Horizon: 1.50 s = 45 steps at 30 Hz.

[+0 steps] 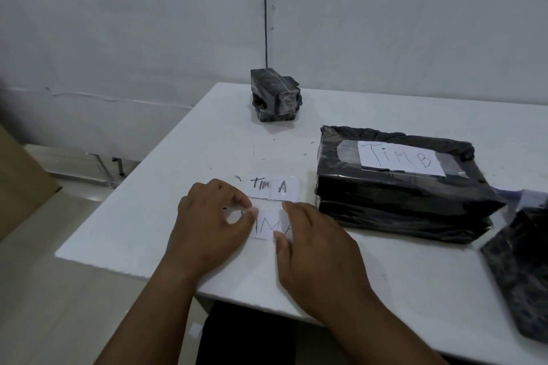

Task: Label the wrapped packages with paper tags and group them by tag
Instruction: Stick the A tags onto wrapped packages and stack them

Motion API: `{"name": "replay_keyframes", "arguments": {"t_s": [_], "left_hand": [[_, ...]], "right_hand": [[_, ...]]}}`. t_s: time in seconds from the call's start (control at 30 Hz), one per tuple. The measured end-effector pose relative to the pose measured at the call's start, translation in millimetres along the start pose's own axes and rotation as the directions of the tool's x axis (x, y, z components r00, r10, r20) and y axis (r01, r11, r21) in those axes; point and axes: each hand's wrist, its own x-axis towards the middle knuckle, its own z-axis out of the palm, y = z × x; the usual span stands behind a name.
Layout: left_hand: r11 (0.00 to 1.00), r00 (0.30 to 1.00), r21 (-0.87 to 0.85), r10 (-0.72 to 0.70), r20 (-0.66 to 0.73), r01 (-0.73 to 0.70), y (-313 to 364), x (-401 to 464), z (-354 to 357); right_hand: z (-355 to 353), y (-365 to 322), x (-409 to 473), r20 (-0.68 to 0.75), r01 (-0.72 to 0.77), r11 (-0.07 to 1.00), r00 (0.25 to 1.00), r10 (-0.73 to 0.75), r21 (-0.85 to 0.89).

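Bare grey-white wall (118, 24) behind, a thin dark cord (265, 9) hanging straight down it. White counter (178, 163), matte, lightly scuffed and speckled, its near-left corner chipped and rough.

Left hand (207, 225): fingers curled, thumb and forefinger tips meeting in a ring, pinching the left edge of a paper tag (267, 227). Right hand (314, 249): fingers curved downward, thumb and forefinger closed on the tag's right edge. The tag lies flat on the counter between the two hands, near the front edge; white paper with dark handwritten strokes, partly covered, with a glossy strip that looks like clear tape at its left end.

Just beyond it, touching or almost touching, a second tag (272, 188) reads "TIM A"; rectangular, flat, shiny film over it.

To the right, a large flat package (400, 204) in crinkled black plastic, rectangular, looks like two stacked layers. A white label (400, 160) reading "TIM B" is taped on its top.

Far back near the wall, a small blocky package (275, 96), black wrap bound with glossy tape, well apart from the rest.

At the right edge, another black-wrapped package (522, 270), cut off by the frame.
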Motion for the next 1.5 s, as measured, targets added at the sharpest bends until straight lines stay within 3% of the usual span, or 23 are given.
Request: {"name": "replay_keyframes", "arguments": {"t_s": [0.33, 0.5, 0.87, 1.03, 1.23, 1.4, 1.5], "left_hand": [[0.999, 0.999, -0.030, 0.018, 0.030, -0.017, 5.3, -0.1, 0.0], [0.985, 0.998, -0.165, 0.055, 0.030, -0.050, 6.1, -5.0, -3.0], [0.954, 0.990, -0.271, 0.107, -0.091, -0.128, 8.3, -8.3, -9.6], [0.922, 0.983, -0.383, -0.013, -0.186, -0.061, 5.0, -9.2, -15.1], [0.850, 0.974, -0.526, -0.112, -0.197, -0.009, 7.1, -4.3, -18.8], [0.660, 0.931, -0.751, -0.276, -0.240, 0.002, 16.4, 16.5, -33.4], [0.603, 0.876, -0.796, -0.355, -0.326, -0.053, 25.8, 41.9, -45.2]], "right_hand": [[-0.6, 3.2, 0.0, 0.021, 0.010, 0.999, 1.000, -0.011, 0.053], [-3.2, 3.6, 0.6, 0.050, 0.001, 0.996, 0.999, -0.006, 0.094], [-10.2, 3.0, 1.8, 0.007, -0.029, 0.974, 1.000, 0.028, 0.223], [-7.7, 6.0, 1.9, -0.039, -0.078, 0.958, 0.995, 0.092, 0.275], [-18.6, 6.7, 5.1, -0.124, -0.048, 0.882, 0.985, 0.120, 0.469], [-53.1, -10.0, 19.7, -0.217, 0.028, 0.860, 0.971, 0.097, 0.509], [-83.4, -18.7, 46.4, -0.265, 0.030, 0.837, 0.954, 0.138, 0.546]]}}
